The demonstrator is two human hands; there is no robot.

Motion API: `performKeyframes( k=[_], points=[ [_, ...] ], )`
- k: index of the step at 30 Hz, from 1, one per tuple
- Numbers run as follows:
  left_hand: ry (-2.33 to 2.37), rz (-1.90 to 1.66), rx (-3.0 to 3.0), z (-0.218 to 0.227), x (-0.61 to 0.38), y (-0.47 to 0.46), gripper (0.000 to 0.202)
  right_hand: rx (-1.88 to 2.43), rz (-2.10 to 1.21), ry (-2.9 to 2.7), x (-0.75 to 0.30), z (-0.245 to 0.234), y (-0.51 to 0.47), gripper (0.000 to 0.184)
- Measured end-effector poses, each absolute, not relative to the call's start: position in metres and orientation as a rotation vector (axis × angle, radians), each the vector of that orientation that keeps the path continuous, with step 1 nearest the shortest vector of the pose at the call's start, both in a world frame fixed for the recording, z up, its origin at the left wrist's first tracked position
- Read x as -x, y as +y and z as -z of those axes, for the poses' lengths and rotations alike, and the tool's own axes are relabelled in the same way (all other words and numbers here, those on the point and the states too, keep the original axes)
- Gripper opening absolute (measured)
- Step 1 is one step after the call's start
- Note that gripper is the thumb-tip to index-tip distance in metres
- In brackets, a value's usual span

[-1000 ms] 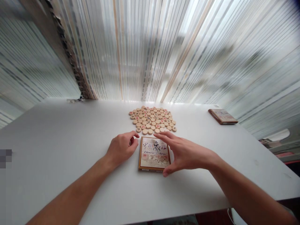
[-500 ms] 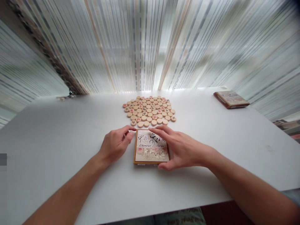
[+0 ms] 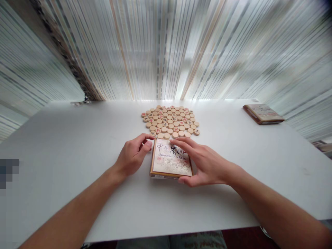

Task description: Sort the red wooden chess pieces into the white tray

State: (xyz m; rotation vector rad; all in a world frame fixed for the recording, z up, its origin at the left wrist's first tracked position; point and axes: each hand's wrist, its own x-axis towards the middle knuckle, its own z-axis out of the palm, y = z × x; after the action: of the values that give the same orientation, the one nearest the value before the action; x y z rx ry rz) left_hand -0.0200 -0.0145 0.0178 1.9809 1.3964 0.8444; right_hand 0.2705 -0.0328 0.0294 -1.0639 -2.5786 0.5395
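A square, shallow Chinese chess box point(image 3: 168, 166), its printed lid facing up, is between my hands near the middle of the white table point(image 3: 124, 211). My right hand point(image 3: 204, 160) spans its right side, thumb at the near edge and fingers over the far edge. At the far left corner, the curled fingers and thumb of my left hand point(image 3: 135, 154) close against the box. Just beyond it lie many round wooden chess pieces point(image 3: 169, 126) in one flat patch. Some show red or black characters; others are blank side up.
A second, similar box point(image 3: 264, 114) rests at the back right of the table. Striped string curtains point(image 3: 171, 52) hang along the back edge. Small objects point(image 3: 80, 102) sit at the back left, by a dark curtain edge.
The view has shifted a little. The box now sits slightly turned and tilted, with more of its near side showing. Both hands stay at it, and the pieces look unmoved.
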Motion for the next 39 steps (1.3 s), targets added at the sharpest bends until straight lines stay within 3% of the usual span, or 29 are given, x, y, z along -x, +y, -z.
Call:
performKeyframes(
  k=[10, 17, 21, 23, 26, 30, 35, 39],
  points=[
    [1.431, -0.803, -1.954, -0.018, 0.020, -0.014, 0.042, 0.938, -0.533, -2.468, -0.281, -0.036, -0.028, 0.101],
    [1.270, -0.933, -1.904, -0.012, 0.018, -0.015, 0.052, 0.779, -1.065, -2.217, -0.288, -0.036, -0.021, 0.095],
    [1.061, -1.011, -1.745, -0.008, 0.013, -0.021, 0.077, 0.709, -0.846, -2.328, -0.280, -0.032, -0.025, 0.105],
    [0.974, -1.014, -1.684, -0.009, 0.009, -0.024, 0.080, 0.691, -0.766, -2.376, -0.277, -0.030, -0.027, 0.110],
    [0.933, -1.136, -1.630, -0.013, 0.003, -0.029, 0.056, 0.690, -0.727, -2.393, -0.277, -0.031, -0.029, 0.109],
    [1.134, -1.392, -1.764, -0.021, -0.002, -0.033, 0.011, 0.641, -0.668, -2.362, -0.274, -0.035, -0.031, 0.090],
    [1.359, -1.577, -1.989, -0.029, -0.001, -0.033, 0.012, 0.595, -0.220, -2.305, -0.261, -0.040, -0.043, 0.088],
    [1.350, -1.659, -2.027, -0.031, 0.000, -0.032, 0.019, 0.596, 0.223, -2.234, -0.258, -0.046, -0.054, 0.050]
  ],
)
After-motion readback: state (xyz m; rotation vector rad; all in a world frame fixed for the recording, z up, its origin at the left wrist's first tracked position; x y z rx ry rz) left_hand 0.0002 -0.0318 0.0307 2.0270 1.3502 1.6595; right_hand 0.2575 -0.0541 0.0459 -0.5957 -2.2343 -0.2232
